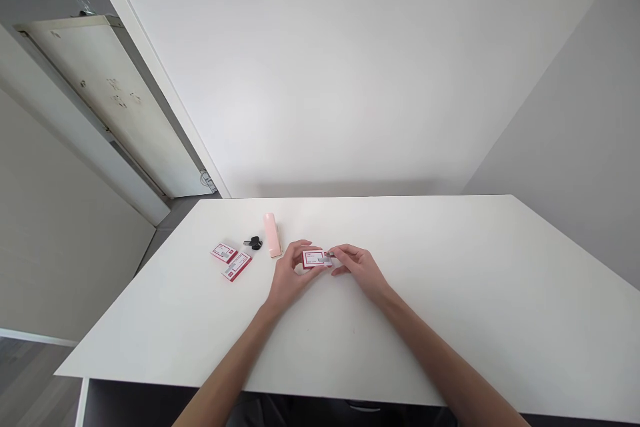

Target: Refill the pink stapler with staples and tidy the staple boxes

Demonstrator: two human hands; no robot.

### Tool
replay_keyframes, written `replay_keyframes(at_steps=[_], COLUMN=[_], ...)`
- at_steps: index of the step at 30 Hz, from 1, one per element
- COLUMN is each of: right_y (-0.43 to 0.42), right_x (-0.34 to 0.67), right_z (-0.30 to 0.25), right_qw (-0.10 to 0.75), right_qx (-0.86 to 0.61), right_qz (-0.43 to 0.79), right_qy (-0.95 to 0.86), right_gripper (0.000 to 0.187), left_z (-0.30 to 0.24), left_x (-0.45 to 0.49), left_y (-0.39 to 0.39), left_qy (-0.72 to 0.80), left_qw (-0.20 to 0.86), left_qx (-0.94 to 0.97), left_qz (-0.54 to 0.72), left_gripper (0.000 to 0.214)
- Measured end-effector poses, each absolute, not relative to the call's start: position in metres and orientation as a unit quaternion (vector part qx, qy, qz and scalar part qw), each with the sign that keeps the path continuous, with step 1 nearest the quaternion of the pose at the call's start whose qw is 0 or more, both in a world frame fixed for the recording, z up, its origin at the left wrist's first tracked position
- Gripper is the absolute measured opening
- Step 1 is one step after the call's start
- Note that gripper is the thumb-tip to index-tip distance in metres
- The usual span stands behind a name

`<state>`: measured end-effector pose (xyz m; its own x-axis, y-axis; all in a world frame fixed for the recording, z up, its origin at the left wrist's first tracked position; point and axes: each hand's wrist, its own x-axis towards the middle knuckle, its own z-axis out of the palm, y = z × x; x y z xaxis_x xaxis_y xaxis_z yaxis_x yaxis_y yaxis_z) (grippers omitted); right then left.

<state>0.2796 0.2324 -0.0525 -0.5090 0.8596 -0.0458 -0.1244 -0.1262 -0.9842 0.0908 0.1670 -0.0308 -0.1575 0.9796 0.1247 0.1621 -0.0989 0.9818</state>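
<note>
My left hand [293, 270] is closed round a small white and red box [311, 257], thumb along the near side and fingers along the far side. The box looks like a staple box, with a printed label on top. At its right end, my right hand [357, 265] pinches a small grey metallic piece [329, 254] between thumb and forefinger. That piece may be a strip of staples, but it is too small to be sure. Left of my left hand lies a pink stapler [272, 235].
Two similar boxes, one farther back [225, 252] and one nearer [237, 267], lie on the left of the white table [460, 293]. A key with a black head [255, 243] is beside them. A wall [350, 80] rises behind the table's back edge.
</note>
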Motion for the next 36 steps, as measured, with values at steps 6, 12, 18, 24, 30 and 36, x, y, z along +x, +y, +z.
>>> replay_keyframes(at_steps=[6, 12, 18, 24, 30, 36], right_y=[0.234, 0.233, 0.232, 0.228, 0.226, 0.224], right_x=[0.279, 0.279, 0.278, 0.278, 0.277, 0.276], right_z=[-0.06, -0.059, -0.06, -0.056, -0.052, -0.053], right_qw=[0.364, 0.402, 0.418, 0.443, 0.42, 0.394], right_qx=[-0.333, -0.285, -0.301, -0.331, -0.346, -0.365], right_qz=[0.68, 0.715, 0.708, 0.656, 0.625, 0.604], right_qy=[-0.542, -0.497, -0.483, -0.514, -0.56, -0.589], right_gripper=[0.042, 0.037, 0.038, 0.038, 0.035, 0.036], left_z=[-0.036, -0.036, -0.031, -0.031, -0.028, -0.034], left_x=[0.089, 0.09, 0.084, 0.082, 0.086, 0.079], left_y=[0.169, 0.17, 0.17, 0.171, 0.167, 0.168], left_qy=[0.489, 0.511, 0.549, 0.536, 0.498, 0.499], left_qw=[0.426, 0.403, 0.388, 0.439, 0.496, 0.498], left_qx=[0.495, 0.466, 0.436, 0.431, 0.455, 0.433], left_qz=[0.578, 0.599, 0.599, 0.577, 0.547, 0.562], left_gripper=[0.054, 0.041, 0.036, 0.039, 0.052, 0.054])
